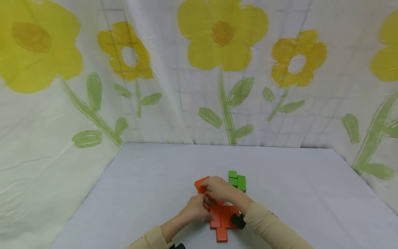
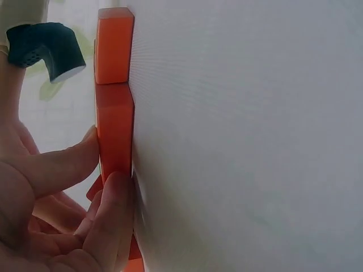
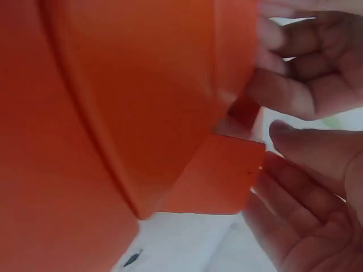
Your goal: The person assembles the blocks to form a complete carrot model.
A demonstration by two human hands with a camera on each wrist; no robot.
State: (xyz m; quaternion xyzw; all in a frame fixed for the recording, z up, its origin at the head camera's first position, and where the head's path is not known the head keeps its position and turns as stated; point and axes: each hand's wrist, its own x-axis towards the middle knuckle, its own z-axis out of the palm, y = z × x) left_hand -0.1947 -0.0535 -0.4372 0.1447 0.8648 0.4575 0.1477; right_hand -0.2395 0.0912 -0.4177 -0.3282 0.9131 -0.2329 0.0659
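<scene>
In the head view my left hand [image 1: 196,209] is at the left end of a row of orange-red blocks [image 1: 225,218]. Its thumb lies on an upper face and a curled finger touches the side of an orange-red block [image 2: 115,130] in the left wrist view. Just behind, my right hand [image 1: 220,189] reaches across with bent fingers and grips a tilted orange block [image 1: 200,182]. Its thumb and fingers partly hide that block. A small orange-red block [image 1: 222,235] touches the row's near side. Between the hands, the contact is partly hidden.
A cluster of green blocks [image 1: 241,182] lies behind the right hand. The white table [image 1: 140,183] extends around the blocks. A flowered curtain [image 1: 168,90] hangs behind it. A black wrist device [image 1: 238,220] hangs over the right end of the row.
</scene>
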